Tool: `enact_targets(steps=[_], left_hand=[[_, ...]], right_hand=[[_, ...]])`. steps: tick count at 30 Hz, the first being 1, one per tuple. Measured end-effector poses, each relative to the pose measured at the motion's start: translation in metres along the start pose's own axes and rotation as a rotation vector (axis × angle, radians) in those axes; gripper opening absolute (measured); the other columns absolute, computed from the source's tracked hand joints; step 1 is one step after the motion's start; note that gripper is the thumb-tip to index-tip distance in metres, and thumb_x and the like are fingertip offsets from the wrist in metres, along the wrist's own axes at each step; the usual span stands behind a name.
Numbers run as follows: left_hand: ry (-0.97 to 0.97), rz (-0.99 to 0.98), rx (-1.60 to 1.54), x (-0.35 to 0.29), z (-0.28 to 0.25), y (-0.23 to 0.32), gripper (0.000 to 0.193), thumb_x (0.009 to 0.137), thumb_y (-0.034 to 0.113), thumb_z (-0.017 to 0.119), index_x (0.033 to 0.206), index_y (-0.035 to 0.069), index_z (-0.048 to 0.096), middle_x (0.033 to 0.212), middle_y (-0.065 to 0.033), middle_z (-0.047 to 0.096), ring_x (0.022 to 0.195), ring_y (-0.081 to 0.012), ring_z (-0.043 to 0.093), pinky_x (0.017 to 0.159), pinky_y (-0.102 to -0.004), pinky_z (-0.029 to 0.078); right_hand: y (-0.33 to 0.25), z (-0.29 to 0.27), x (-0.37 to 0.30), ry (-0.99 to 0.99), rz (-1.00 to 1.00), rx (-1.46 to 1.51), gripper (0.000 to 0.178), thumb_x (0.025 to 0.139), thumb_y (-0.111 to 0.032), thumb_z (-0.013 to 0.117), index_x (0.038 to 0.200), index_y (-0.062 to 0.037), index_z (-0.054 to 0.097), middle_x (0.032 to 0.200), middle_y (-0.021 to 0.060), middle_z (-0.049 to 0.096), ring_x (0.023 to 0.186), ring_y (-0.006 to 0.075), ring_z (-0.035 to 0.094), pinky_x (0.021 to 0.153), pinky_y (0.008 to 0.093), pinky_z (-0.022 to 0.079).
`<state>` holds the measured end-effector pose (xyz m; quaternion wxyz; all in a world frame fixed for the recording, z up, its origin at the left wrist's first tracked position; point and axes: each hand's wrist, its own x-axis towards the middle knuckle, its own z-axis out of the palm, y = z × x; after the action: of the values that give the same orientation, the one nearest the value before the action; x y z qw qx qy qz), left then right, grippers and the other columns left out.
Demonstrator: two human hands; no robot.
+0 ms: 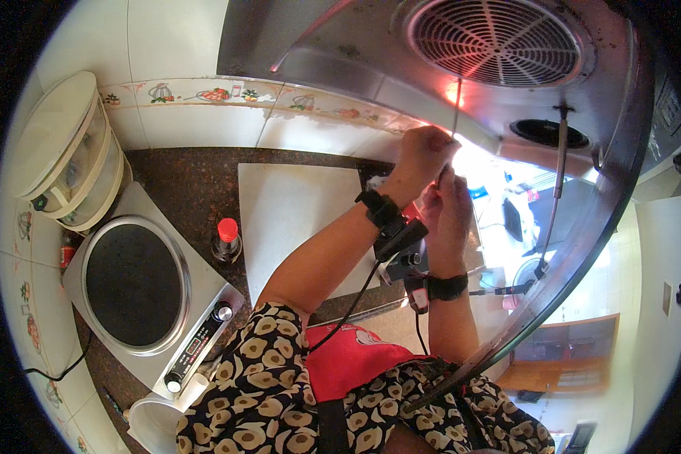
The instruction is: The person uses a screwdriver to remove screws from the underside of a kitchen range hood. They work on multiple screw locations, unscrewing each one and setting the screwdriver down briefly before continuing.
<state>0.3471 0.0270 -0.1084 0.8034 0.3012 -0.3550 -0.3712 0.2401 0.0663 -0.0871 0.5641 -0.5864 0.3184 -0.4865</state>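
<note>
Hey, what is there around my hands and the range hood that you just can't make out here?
- Head view: thin dark rod pinched by the left hand; its lower end is hidden between the hands.
- Right hand: grip unclear, washed out by glare.
- Counter beyond the hands: overexposed.
- Steel range hood: cut off by the top edge.

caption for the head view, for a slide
Both hands, left and right, grip a thin rod below the range hood.

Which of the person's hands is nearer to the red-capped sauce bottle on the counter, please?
The left. The left hand is raised under the range hood, right of the red-capped bottle; the right hand is farther right.
</note>
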Motion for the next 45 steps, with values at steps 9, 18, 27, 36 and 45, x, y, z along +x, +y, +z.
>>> enact_targets(steps=[9, 18, 27, 36, 45], left_hand=[[-0.05, -0.048, -0.218, -0.01, 0.001, 0.012, 0.019, 0.089, 0.015, 0.067, 0.085, -0.004, 0.066, 0.074, -0.0053, 0.067, 0.065, -0.0109, 0.06, 0.062, -0.0272, 0.051], [-0.048, -0.045, -0.093, -0.001, 0.001, 0.006, 0.016, 0.088, 0.013, 0.069, 0.084, -0.002, 0.066, 0.073, -0.0046, 0.066, 0.063, -0.0111, 0.06, 0.06, -0.027, 0.05], [-0.004, -0.071, -0.212, -0.003, 0.0, 0.003, 0.018, 0.086, 0.015, 0.072, 0.086, -0.002, 0.065, 0.077, -0.0045, 0.065, 0.067, -0.01, 0.059, 0.062, -0.0256, 0.049], [-0.037, -0.115, -0.282, 0.0, -0.003, -0.002, 0.017, 0.084, 0.013, 0.073, 0.087, -0.002, 0.065, 0.077, -0.006, 0.067, 0.068, -0.0096, 0.06, 0.062, -0.0252, 0.05], [0.039, 0.012, 0.119, -0.004, 0.001, 0.003, 0.017, 0.087, 0.015, 0.068, 0.089, -0.001, 0.065, 0.08, -0.005, 0.067, 0.067, -0.0111, 0.06, 0.06, -0.0266, 0.05]], right_hand=[[-0.017, 0.0, -0.005, 0.007, -0.006, 0.013, 0.012, 0.095, -0.021, 0.062, 0.1, -0.0096, 0.06, 0.08, -0.0014, 0.058, 0.066, 0.0069, 0.05, 0.055, 0.0203, 0.038], [-0.012, -0.003, -0.003, -0.02, 0.029, 0.085, 0.014, 0.094, -0.022, 0.064, 0.095, -0.0088, 0.058, 0.078, -0.0009, 0.056, 0.062, 0.0062, 0.049, 0.051, 0.0203, 0.037], [-0.007, -0.002, -0.004, 0.05, -0.134, -0.1, 0.01, 0.096, -0.017, 0.061, 0.102, -0.0096, 0.058, 0.082, -0.0005, 0.057, 0.067, 0.0082, 0.051, 0.057, 0.0216, 0.041], [-0.015, 0.002, -0.005, -0.061, 0.197, 0.204, 0.012, 0.096, -0.021, 0.061, 0.1, -0.01, 0.059, 0.083, 0.0017, 0.059, 0.071, 0.0102, 0.055, 0.063, 0.0225, 0.046], [-0.002, 0.001, 0.002, 0.003, -0.03, -0.056, 0.016, 0.095, -0.02, 0.063, 0.097, -0.0053, 0.056, 0.08, 0.0025, 0.059, 0.068, 0.0097, 0.053, 0.06, 0.0222, 0.045]])
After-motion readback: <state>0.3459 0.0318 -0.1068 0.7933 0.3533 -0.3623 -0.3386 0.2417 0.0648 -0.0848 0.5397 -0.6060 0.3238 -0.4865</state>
